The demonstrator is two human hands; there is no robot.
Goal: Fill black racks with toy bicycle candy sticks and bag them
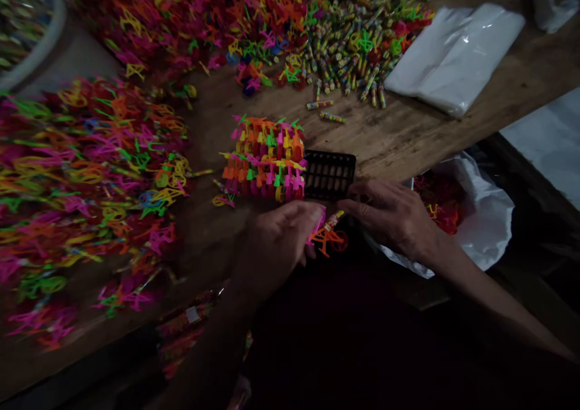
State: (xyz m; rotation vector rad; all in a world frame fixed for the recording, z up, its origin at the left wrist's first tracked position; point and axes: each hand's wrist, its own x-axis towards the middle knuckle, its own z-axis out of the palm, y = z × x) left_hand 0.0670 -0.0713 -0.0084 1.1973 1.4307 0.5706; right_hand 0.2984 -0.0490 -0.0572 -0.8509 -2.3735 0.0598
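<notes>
My left hand (283,238) is closed around small plastic toys, a pink one (318,224) and an orange one (328,239) with a round wheel-like part. From the orange toy sticks out a small printed tube (334,219), its end pointing at my right hand (392,214). The right fingers are bent together by that end and the near corner of a black slotted rack (330,174); what they pinch is hidden. Rows of colourful plastic toys (265,156) stand in the rack's left part, while slots show bare on its right.
Loose plastic toys (90,180) heap on the left and along the back of the wooden table (371,135). Printed tubes (348,51) pile behind the rack, near folded white plastic bags (453,57). A bucket (58,29) stands far left; an open white sack (487,223) lies right.
</notes>
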